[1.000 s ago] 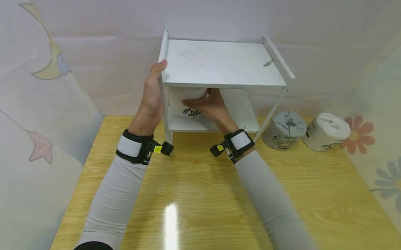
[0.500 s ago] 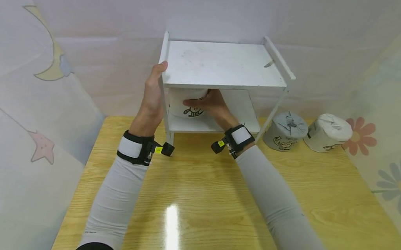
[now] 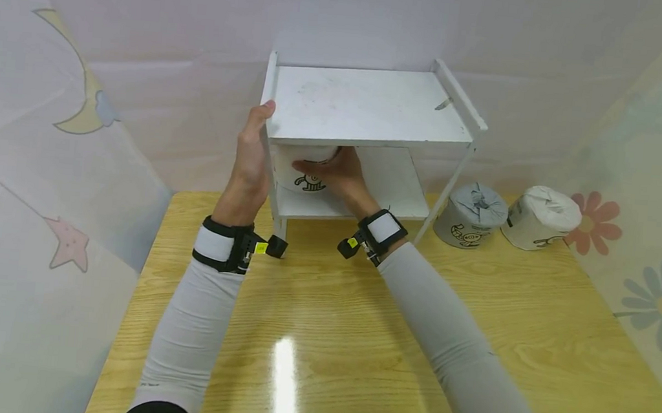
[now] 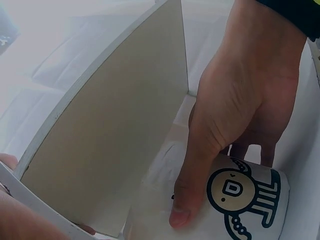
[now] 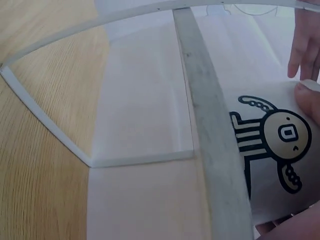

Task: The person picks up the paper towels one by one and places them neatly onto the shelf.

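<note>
A white two-tier shelf [image 3: 368, 106] stands against the back wall. My left hand [image 3: 251, 161] holds its left side, the thumb at the edge of the top board. Under that board, my right hand [image 3: 346, 174] grips a wrapped toilet paper roll [image 3: 287, 169], which is at the left end of the lower tier. The roll's upper part is hidden by the top board in the head view. In the left wrist view, the right thumb lies across the roll [image 4: 240, 210] beside its printed cartoon figure. The right wrist view shows the same print on the roll [image 5: 270, 150].
On the wooden table [image 3: 356, 325], right of the shelf, stand a grey-wrapped toilet paper roll [image 3: 470, 217] and a white-wrapped one [image 3: 542, 220], side by side. The lower board [image 3: 394, 179] extends right of my right hand. Printed cloth walls surround the table's back and sides.
My right hand has shifted slightly left with the toilet paper roll, nearer the shelf's left side. My left hand keeps its hold on the shelf; the two rolls outside have stayed put.
</note>
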Demonstrator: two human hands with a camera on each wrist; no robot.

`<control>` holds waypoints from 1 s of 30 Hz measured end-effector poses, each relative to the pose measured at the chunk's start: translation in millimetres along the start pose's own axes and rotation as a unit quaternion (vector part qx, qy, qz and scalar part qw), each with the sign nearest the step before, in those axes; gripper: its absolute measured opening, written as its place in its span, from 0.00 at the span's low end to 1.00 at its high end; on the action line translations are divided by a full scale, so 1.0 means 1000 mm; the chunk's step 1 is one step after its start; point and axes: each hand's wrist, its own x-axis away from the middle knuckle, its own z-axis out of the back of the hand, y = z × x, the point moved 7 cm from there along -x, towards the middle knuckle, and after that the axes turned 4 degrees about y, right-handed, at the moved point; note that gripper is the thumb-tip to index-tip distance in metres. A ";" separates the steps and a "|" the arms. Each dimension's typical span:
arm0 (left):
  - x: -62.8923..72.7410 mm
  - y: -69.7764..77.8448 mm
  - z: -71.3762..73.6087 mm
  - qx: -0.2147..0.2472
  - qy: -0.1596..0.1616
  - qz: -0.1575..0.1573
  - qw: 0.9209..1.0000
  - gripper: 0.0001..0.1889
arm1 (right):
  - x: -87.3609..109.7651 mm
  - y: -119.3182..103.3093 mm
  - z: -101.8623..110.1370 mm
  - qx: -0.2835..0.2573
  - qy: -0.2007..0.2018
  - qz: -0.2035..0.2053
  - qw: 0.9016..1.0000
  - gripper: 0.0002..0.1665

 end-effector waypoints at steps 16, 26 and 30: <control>-0.001 -0.004 -0.005 0.006 -0.002 0.007 1.000 0.31 | 0.001 0.005 0.006 0.053 0.052 -0.019 0.997 0.61; 0.001 0.001 0.003 0.013 0.007 0.019 1.000 0.32 | 0.014 0.000 0.006 0.041 0.049 0.024 0.998 0.63; 0.001 0.005 0.009 0.018 0.018 0.011 1.000 0.31 | 0.024 -0.008 0.010 0.065 0.061 0.057 0.994 0.63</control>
